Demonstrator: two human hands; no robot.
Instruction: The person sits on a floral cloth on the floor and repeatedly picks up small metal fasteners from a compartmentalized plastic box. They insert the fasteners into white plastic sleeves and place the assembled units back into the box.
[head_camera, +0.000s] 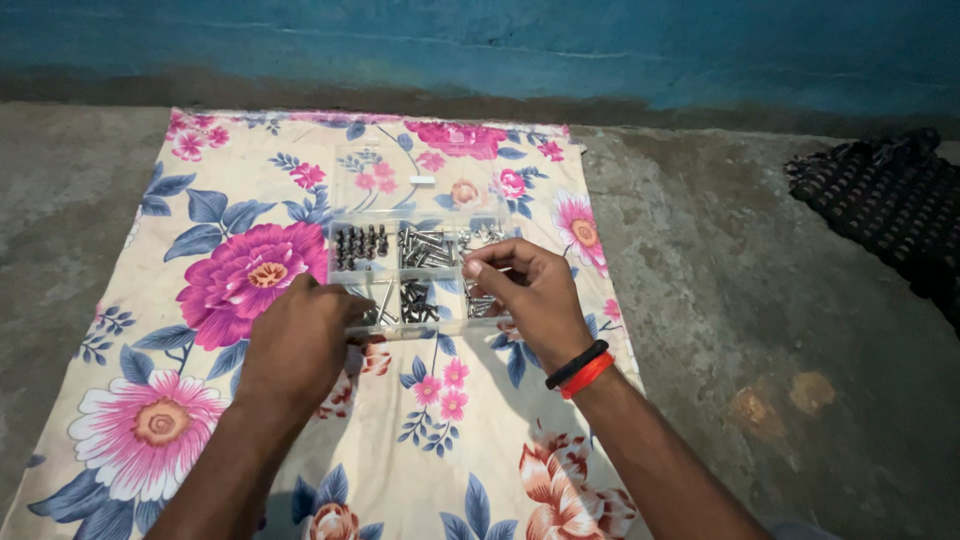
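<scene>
Head view looks down at a clear plastic organiser box (415, 270) lying on a floral cloth (230, 280) spread over a grey concrete floor (760, 300). The box lid (400, 180) is swung open and lies flat on the cloth on the far side. Inside, the compartments hold small metal parts: dark screws (360, 245) in the far left cell, silvery bolts (425, 247) in the far middle cell, more dark and bright pieces in the near row.

The left hand (300, 345) rests on the near left corner of the box, fingers curled over its edge; its grip looks closed on the box rim, though the fingertips are hidden behind the knuckles. The right hand (530, 290) hovers over the right-hand compartments, thumb and forefinger pinched together, probably on a small metal piece, which is too tiny to make out for sure. A black and red wristband (580, 368) sits on the right wrist.

A dark woven mat (885, 200) lies on the floor well apart to the right, and a blue painted wall (480, 45) runs along the back
</scene>
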